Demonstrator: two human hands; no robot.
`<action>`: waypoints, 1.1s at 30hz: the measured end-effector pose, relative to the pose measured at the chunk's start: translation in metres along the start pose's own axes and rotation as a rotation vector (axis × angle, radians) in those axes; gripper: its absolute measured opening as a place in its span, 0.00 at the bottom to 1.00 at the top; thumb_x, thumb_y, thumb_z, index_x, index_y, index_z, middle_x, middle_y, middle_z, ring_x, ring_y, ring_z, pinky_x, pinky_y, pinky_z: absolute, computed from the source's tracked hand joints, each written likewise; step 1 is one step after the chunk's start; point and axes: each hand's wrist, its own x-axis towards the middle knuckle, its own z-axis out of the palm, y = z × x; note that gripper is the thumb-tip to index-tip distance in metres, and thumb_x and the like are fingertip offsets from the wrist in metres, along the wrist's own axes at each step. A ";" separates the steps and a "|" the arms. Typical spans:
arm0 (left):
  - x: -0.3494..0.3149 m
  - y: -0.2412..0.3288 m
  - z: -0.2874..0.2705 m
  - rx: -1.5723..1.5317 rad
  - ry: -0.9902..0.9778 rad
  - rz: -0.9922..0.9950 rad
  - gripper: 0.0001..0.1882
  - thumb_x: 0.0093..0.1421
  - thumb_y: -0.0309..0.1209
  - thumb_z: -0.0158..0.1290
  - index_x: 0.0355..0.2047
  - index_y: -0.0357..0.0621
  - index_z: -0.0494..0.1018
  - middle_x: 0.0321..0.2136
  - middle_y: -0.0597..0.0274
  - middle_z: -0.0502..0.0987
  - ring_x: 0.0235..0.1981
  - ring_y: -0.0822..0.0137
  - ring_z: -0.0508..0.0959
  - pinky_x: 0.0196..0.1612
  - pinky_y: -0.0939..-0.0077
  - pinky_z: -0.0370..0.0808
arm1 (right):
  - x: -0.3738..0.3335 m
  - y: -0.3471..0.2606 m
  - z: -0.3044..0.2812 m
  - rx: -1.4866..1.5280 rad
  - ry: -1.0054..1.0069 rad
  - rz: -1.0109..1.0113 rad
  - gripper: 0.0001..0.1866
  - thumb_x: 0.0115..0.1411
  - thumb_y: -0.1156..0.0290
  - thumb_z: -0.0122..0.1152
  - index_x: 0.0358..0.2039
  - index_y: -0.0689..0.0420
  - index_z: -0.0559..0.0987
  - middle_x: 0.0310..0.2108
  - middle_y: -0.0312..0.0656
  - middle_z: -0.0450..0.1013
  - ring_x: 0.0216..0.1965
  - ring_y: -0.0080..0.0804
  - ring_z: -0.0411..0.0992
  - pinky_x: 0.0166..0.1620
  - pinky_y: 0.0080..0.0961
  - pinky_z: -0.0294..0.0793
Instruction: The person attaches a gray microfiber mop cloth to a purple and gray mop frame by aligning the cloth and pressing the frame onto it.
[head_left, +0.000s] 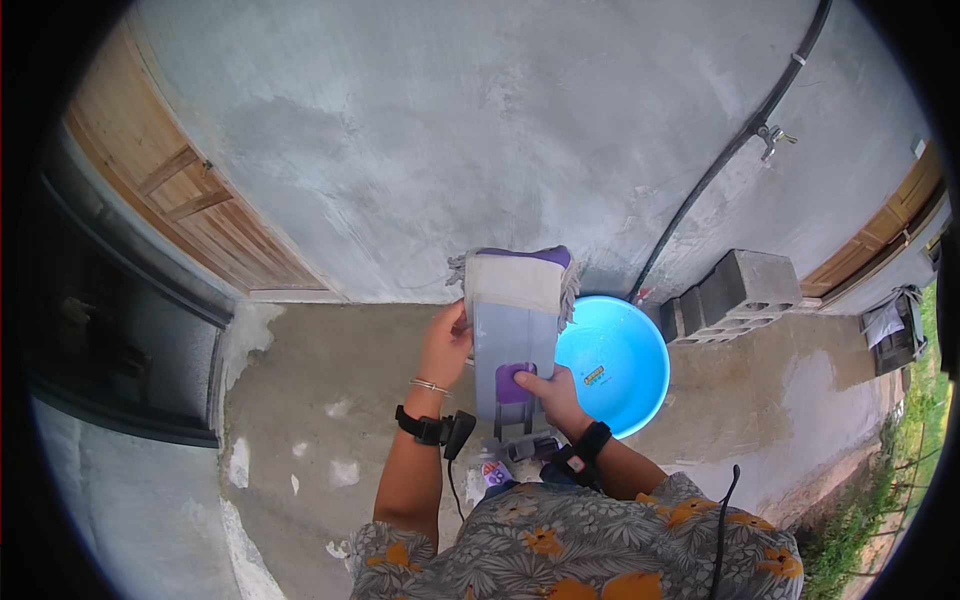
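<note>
In front of me I hold a grey flat mop head (510, 340) with a purple tab (514, 383) near its lower end. A mop pad (515, 283), whitish with purple edging and grey fringe, covers its far end. My right hand (562, 397) grips the lower right side, its thumb pressed on the tab and its other fingers hidden underneath. At the left edge, just below the pad, my left hand (450, 345) has its fingers curled round the mop head, partly hidden behind it.
A light blue basin (625, 370) stands right of the mop head. Grey concrete blocks (745, 295) lie against the wall beyond it. A black pipe (700, 190) with a metal tap (775, 140) runs down the wall. A wooden door (190, 190) is at left, and a purple-and-white packet (495, 473) lies below.
</note>
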 end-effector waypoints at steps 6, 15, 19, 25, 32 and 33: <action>-0.012 0.010 0.020 0.463 -0.145 0.403 0.05 0.48 0.17 0.50 0.26 0.35 0.65 0.23 0.54 0.68 0.24 0.61 0.70 0.27 0.71 0.66 | 0.008 -0.007 -0.022 0.164 0.116 -0.014 0.20 0.52 0.66 0.63 0.40 0.69 0.75 0.36 0.44 0.74 0.35 0.27 0.72 0.40 0.22 0.72; -0.031 0.024 0.014 0.103 -0.147 0.029 0.14 0.46 0.21 0.54 0.36 0.38 0.69 0.29 0.64 0.74 0.34 0.64 0.74 0.37 0.74 0.70 | 0.011 -0.039 -0.037 -0.027 -0.081 -0.040 0.21 0.50 0.66 0.65 0.40 0.67 0.75 0.35 0.41 0.75 0.35 0.23 0.71 0.40 0.20 0.71; -0.008 0.071 0.042 -0.680 -0.008 -0.109 0.24 0.46 0.20 0.56 0.46 0.37 0.68 0.39 0.63 0.75 0.38 0.66 0.75 0.43 0.76 0.70 | 0.013 -0.038 -0.042 -0.159 -0.164 -0.071 0.23 0.48 0.65 0.67 0.40 0.68 0.75 0.34 0.40 0.75 0.35 0.21 0.71 0.40 0.19 0.70; 0.010 0.078 0.058 -0.446 0.064 -0.286 0.22 0.47 0.21 0.58 0.44 0.36 0.70 0.40 0.59 0.75 0.39 0.68 0.74 0.43 0.74 0.71 | 0.011 -0.036 -0.046 -0.061 -0.186 0.019 0.22 0.48 0.65 0.68 0.40 0.67 0.76 0.33 0.39 0.76 0.34 0.19 0.71 0.40 0.18 0.70; -0.006 0.078 0.057 -0.420 0.021 -0.299 0.24 0.44 0.19 0.59 0.44 0.38 0.70 0.40 0.62 0.75 0.40 0.68 0.74 0.45 0.74 0.70 | 0.014 -0.048 -0.054 -0.217 -0.215 -0.087 0.18 0.48 0.66 0.67 0.37 0.65 0.78 0.31 0.38 0.76 0.32 0.18 0.71 0.38 0.17 0.70; -0.007 0.078 0.055 -0.415 0.024 -0.306 0.24 0.44 0.19 0.59 0.45 0.38 0.70 0.40 0.62 0.75 0.40 0.68 0.74 0.45 0.74 0.70 | 0.015 -0.047 -0.053 -0.183 -0.219 -0.074 0.19 0.48 0.66 0.67 0.37 0.65 0.78 0.31 0.38 0.76 0.33 0.19 0.71 0.38 0.17 0.70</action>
